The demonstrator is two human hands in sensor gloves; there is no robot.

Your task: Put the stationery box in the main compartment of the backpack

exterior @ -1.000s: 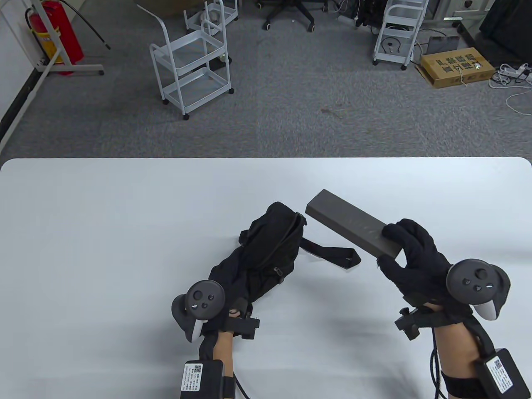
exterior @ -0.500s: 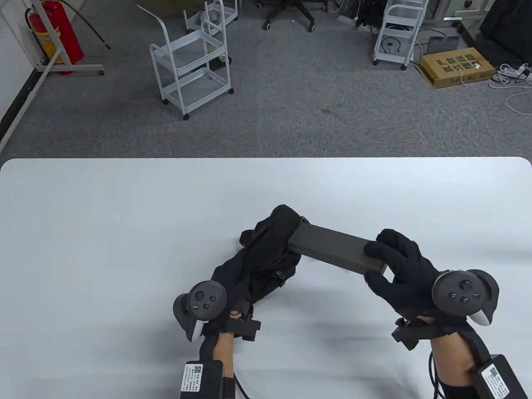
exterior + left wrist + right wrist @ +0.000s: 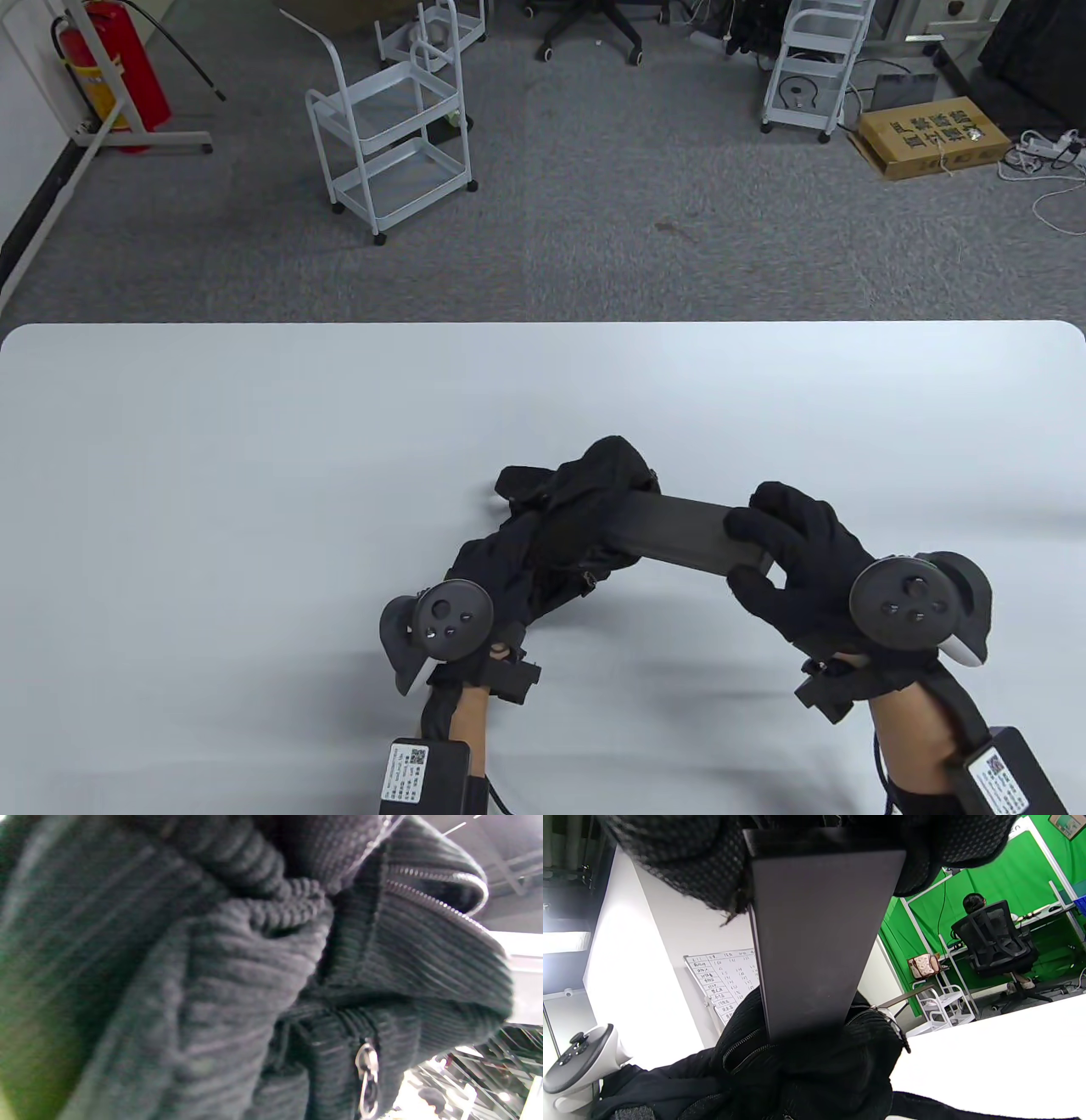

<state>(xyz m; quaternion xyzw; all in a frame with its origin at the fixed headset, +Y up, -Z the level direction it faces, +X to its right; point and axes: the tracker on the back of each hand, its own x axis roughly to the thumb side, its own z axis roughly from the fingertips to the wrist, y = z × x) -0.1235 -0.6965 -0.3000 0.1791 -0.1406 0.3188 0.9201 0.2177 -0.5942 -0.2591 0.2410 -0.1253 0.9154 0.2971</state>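
A small black corduroy backpack (image 3: pixel 560 535) lies on the white table (image 3: pixel 254 475), its zipped opening facing right. My left hand (image 3: pixel 501 598) grips the backpack's near end; its fingers are hidden in the fabric. My right hand (image 3: pixel 776 552) grips the right end of a long dark grey stationery box (image 3: pixel 679 531). The box's left end sits inside the backpack's opening. In the right wrist view the box (image 3: pixel 814 942) runs down into the open zipper mouth (image 3: pixel 814 1052). The left wrist view shows only the backpack's ribbed fabric (image 3: pixel 237 984) and a zipper pull (image 3: pixel 367 1077).
A backpack strap (image 3: pixel 517 484) sticks out at the far left of the bag. Beyond the table's far edge are a white trolley (image 3: pixel 390 127) and a cardboard box (image 3: pixel 933 136) on the carpet.
My right hand has swung the box left and down, from beside the backpack to its left end inside the opening. The backpack has shifted slightly right and bunched around the box.
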